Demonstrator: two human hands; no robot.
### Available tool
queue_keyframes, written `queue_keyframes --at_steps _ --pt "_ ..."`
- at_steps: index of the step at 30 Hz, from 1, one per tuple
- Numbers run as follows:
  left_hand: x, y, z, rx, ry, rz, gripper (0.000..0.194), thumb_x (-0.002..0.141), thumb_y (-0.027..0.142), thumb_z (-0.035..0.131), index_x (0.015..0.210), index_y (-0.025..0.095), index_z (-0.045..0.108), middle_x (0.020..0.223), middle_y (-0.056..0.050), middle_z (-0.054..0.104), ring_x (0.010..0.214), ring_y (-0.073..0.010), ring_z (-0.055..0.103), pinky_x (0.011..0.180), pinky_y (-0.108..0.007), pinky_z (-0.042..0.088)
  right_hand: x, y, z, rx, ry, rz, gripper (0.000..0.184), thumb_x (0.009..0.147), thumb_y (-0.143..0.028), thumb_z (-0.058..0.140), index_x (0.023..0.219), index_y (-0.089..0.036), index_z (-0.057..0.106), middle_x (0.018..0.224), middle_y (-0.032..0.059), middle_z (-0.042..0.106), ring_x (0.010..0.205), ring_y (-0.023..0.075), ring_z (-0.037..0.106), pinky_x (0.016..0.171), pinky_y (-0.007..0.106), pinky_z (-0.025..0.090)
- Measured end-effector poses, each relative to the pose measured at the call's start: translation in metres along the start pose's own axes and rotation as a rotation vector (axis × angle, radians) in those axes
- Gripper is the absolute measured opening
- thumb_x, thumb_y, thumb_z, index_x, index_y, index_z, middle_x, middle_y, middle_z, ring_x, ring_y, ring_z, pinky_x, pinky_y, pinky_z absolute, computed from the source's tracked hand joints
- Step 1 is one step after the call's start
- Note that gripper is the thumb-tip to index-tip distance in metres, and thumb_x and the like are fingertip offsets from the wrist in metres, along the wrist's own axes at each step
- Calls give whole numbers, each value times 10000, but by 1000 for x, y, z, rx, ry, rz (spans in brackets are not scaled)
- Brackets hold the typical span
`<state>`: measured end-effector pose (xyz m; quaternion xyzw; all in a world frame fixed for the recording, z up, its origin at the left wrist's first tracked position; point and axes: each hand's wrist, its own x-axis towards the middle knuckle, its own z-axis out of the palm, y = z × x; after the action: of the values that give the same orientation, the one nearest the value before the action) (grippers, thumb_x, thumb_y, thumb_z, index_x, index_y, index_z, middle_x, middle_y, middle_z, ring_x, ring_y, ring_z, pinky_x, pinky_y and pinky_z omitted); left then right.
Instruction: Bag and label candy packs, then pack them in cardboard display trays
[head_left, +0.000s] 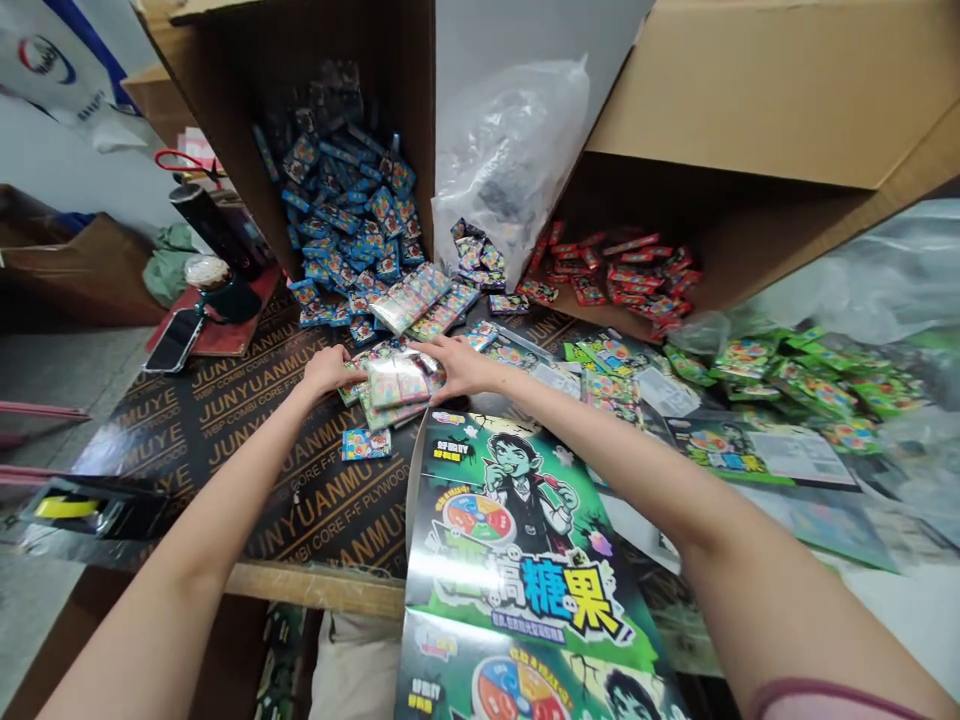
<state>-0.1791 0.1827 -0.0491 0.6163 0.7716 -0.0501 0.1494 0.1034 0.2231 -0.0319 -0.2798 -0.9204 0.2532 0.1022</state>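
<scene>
Grasping right end of the stack of clear-wrapped candy packs with right hand, fingers over the far edge, thumb at the near side. Holding left hand at the left end, fingers curled; can't tell if actually gripping. Stack location: just left of frame centre, on the JUNYUANMUYE-printed plywood tabletop.

Just below the stack: a loose blue candy packet. Just above: more wrapped packs, against a heap of blue packets spilling from the left cardboard box. Top centre: clear plastic bag. Right of it: red packets in the right cardboard box. Right side: green packets. Bottom centre, under right forearm: vampire-printed candy carton. Left side: smartphone. Lower left: tape dispenser with yellow tape.
</scene>
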Motion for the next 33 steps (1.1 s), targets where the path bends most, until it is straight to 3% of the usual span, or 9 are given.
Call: queue_keyframes --at_steps 6,9,12,15,20,22,26,30,33 --pt "-4 -23 0 -13 -6 -51 652 699 650 625 1135 165 610 1145 -150 647 1066 -309 603 844 -346 471 31 37 -27 18 328 236 550 883 -494 514 1344 -195 521 1303 141 572 1219 295 503 1034 498 383" --pt "-14 -31 3 13 32 56 770 712 667 603 1304 183 520 1317 -165 542 1216 -342 500 949 -412 431 40 48 -44 -241 252 300 704 759 -364 686 1395 -157 465 1410 202 465 1291 382 421 1032 580 339" --pt "-27 -38 7 37 42 216 935 665 645 656 1429 182 377 1425 -159 447 1285 -342 423 1025 -437 376 47 51 -46 -473 96 93 977 603 -177 779 1473 -227 337 1573 172 213 1413 436 202 1077 647 185" --pt "-44 -50 4 70 64 179 925 615 598 703 1383 150 447 1326 -169 522 1208 -339 486 1006 -414 396 59 55 -38 -540 38 -77 1013 621 -108 724 1497 -292 250 1602 106 155 1449 394 117 1096 640 112" --pt "-79 -71 -20 -90 255 -23 815 549 552 729 1242 148 586 1130 -117 581 1066 -316 570 948 -388 448 74 65 -23 -643 -45 -213 957 652 -76 647 1500 -228 230 1540 155 307 1372 356 325 1072 525 259" --pt "-92 -67 -31 -199 364 -8 812 522 549 742 1219 156 601 1096 -87 560 1031 -287 583 953 -368 454 74 68 -23 -653 -19 -221 787 707 -98 600 1446 -147 332 1437 189 445 1268 329 452 999 439 353" --pt "-114 -41 -48 -253 529 17 757 497 508 774 1178 213 622 1060 -55 537 999 -277 585 954 -389 464 67 64 -37 -596 148 -111 408 800 -153 506 1203 -99 544 1129 167 652 1028 282 594 840 339 414" --pt "-127 -28 -59 -277 765 -108 750 500 459 805 1188 218 628 1067 -61 526 987 -274 574 964 -431 452 43 40 -61 -545 445 101 412 812 -240 505 1207 -128 533 1011 119 680 906 278 625 739 326 415" --pt "-126 -32 -58 -460 876 -99 743 510 479 817 1178 203 644 1036 -48 543 967 -246 574 944 -403 463 13 7 -69 -552 505 60 452 816 -296 512 1243 -149 511 987 95 668 892 262 617 737 327 414"
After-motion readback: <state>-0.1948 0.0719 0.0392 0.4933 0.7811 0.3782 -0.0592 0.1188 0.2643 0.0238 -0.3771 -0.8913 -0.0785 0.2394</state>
